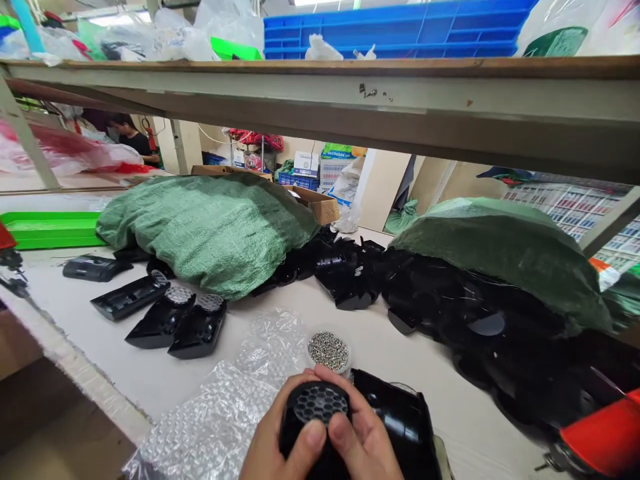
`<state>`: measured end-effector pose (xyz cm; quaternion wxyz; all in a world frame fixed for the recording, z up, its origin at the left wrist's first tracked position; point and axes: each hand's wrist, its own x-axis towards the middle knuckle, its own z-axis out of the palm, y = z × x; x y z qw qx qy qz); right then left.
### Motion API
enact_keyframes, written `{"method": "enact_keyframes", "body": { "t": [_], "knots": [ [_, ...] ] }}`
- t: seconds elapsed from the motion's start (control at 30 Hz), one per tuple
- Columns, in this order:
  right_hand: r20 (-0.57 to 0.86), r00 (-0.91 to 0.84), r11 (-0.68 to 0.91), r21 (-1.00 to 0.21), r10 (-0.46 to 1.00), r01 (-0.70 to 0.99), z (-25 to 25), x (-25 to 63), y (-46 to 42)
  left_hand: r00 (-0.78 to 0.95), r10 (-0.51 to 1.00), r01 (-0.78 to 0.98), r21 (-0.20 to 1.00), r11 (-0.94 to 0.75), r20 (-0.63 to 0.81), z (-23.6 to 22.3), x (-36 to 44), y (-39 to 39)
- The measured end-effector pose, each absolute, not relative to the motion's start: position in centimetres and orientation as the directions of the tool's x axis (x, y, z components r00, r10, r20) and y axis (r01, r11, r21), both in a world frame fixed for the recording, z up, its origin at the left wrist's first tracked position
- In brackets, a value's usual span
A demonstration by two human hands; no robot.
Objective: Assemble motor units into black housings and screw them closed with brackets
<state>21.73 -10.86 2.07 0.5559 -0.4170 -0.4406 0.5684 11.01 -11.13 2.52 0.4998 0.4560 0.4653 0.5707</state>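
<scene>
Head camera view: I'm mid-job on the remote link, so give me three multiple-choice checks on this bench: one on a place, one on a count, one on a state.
1. Where are the small silver screws?
A. In the green tray
B. At the far edge of the bubble wrap
C. In the blue crate

2. How many black housings lie in the row left of the bubble wrap?
A. Two
B. Three
C. Four

3. What holds the round black part with the honeycomb grille?
A. The left hand and right hand together
B. Nothing; it lies beside the screws
C. The green tray

1 B: they sit just past the hands.
2 C: four lie in a line.
3 A: both hands wrap round it.
</scene>
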Motion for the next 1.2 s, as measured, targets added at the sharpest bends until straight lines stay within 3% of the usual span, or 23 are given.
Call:
{"method": "enact_keyframes", "body": {
  "t": [0.17,0.27,0.37,0.47,0.6,0.7,0.87,0.97,1.2],
  "knots": [
    [0.037,0.091,0.034,-0.999,0.995,0.034,0.7,20.8,-11.0,-0.058,0.992,-0.2,0.975,0.099,-0.113,-0.1,8.9,-11.5],
    [0.034,-0.017,0.036,-0.992,0.999,0.121,-0.3,21.3,-10.8,-0.088,0.994,-0.041,0.997,0.065,-0.068,-1.7,7.2,-12.4],
    [0.013,-0.108,0.052,-0.929,0.994,0.366,-0.3,23.2,-10.0,-0.004,1.0,0.185,0.983,-0.007,0.008,-2.1,5.1,-13.0],
    [-0.018,-0.152,0.087,-0.753,0.988,0.652,0.4,25.9,-8.7,-0.031,0.996,0.486,0.872,-0.056,0.081,-1.8,2.2,-12.3],
    [0.254,-0.176,0.257,-0.332,0.951,0.908,2.1,27.4,-7.9,-0.227,0.94,0.804,0.594,0.032,0.256,-2.0,-2.0,-10.0],
    [0.384,-0.326,0.407,-0.151,0.864,0.901,3.3,25.5,-7.9,-0.187,0.959,0.838,0.544,0.044,0.212,-2.1,-3.8,-9.0],
    [0.162,-0.657,0.674,-0.258,0.736,0.692,3.0,19.6,-8.4,-0.182,0.983,0.554,0.828,0.089,0.017,-1.2,-4.3,-8.6],
    [0.058,-0.733,0.712,-0.305,0.677,0.633,1.6,16.6,-9.0,-0.153,0.987,0.429,0.897,0.107,-0.045,-1.4,-4.6,-8.3],
    [-0.113,-0.716,0.669,-0.28,0.689,0.689,0.6,12.8,-9.8,-0.126,0.988,0.449,0.883,0.138,-0.09,-2.1,-4.9,-8.5]
  ]
}}
